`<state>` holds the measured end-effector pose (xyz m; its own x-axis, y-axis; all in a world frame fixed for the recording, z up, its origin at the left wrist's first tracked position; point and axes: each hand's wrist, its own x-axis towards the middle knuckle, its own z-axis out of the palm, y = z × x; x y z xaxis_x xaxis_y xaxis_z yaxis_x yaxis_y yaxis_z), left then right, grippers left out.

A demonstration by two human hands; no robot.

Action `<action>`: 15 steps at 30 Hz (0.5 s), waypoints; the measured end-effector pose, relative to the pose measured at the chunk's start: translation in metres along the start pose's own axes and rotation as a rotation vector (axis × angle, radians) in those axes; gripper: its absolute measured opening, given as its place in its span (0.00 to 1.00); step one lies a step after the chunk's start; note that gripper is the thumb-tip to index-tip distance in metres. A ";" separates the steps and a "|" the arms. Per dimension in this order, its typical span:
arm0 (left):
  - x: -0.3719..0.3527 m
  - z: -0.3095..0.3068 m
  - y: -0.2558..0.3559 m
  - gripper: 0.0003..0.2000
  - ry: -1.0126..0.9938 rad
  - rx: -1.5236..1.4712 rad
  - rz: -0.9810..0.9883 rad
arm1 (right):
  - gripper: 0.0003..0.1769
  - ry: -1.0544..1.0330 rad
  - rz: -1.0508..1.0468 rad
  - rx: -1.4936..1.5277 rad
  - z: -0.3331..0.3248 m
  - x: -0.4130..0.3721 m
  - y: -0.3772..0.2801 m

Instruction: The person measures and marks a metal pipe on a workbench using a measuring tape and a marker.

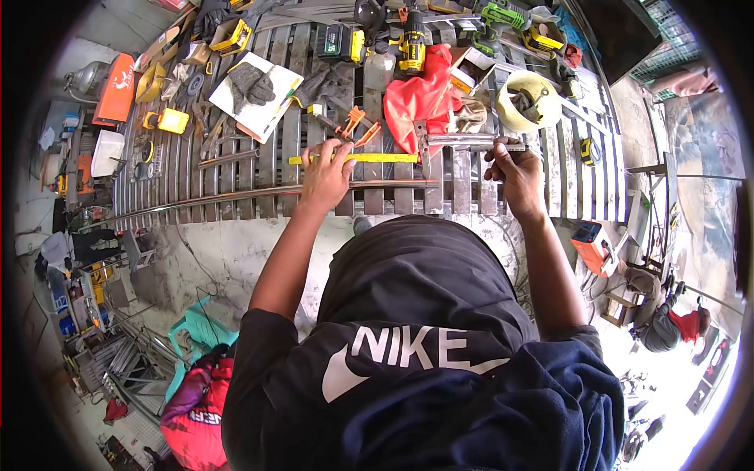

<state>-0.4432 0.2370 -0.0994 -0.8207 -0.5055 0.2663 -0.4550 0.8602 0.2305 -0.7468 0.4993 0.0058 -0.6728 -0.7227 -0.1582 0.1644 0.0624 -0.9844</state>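
My left hand [324, 177] is closed over a flat yellow strip like a ruler [383, 158], lying across the slatted metal table. The strip's right end meets an upright flat metal piece [425, 151]. On the other side of that piece, a short shiny metal tube [465, 140] points toward my right hand [515, 174]. Thumb and fingers of that hand are closed around the tube's right end. Nearer my body, a long thin metal tube [236, 195] runs along the table's front edge. An orange clamp [357, 125] sits just beyond my left hand.
A red cloth [416, 102] lies behind the metal piece. A pale yellow bucket [511, 118] stands beyond my right hand. A yellow drill [411, 51] and a glove [251, 82] on white paper are farther back. A tape measure [590, 152] sits at right.
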 end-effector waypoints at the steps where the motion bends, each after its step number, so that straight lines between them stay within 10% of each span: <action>1: -0.001 -0.002 0.005 0.19 0.014 0.002 0.002 | 0.15 0.022 0.017 -0.079 -0.004 -0.001 -0.003; 15: -0.114 0.027 0.035 0.09 0.039 -0.176 -0.018 | 0.14 0.032 0.137 -0.030 -0.065 0.028 0.042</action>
<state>-0.3744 0.3266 -0.1467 -0.7975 -0.5260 0.2955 -0.3994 0.8274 0.3949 -0.8051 0.5266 -0.0448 -0.6680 -0.6842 -0.2927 0.2349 0.1793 -0.9553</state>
